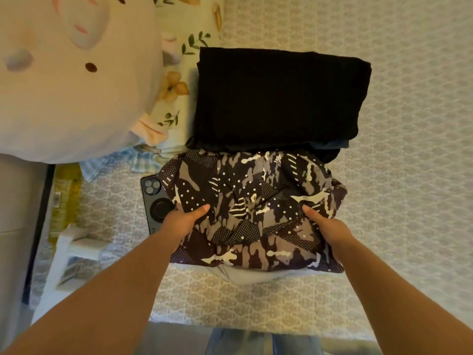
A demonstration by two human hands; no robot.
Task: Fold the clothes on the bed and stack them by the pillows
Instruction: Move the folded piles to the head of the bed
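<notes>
A folded garment with a black, grey and white camouflage print [256, 211] is held over the bed [409, 175]. My left hand [183, 220] grips its left side, thumb on top. My right hand [325, 224] grips its right side the same way. A pale grey piece of cloth [253, 275] shows under its near edge. Just beyond it lies a stack of folded clothes with a black garment [279, 98] on top and darker layers beneath. A floral pillow [184, 73] sits to the left of that stack.
A large cream plush cushion [71, 78] fills the upper left. A dark phone [156, 201] lies on the bed by my left hand, partly under the patterned garment. A blue checked cloth [112, 162] lies near the pillow. White furniture [69, 254] stands beside the bed's left edge.
</notes>
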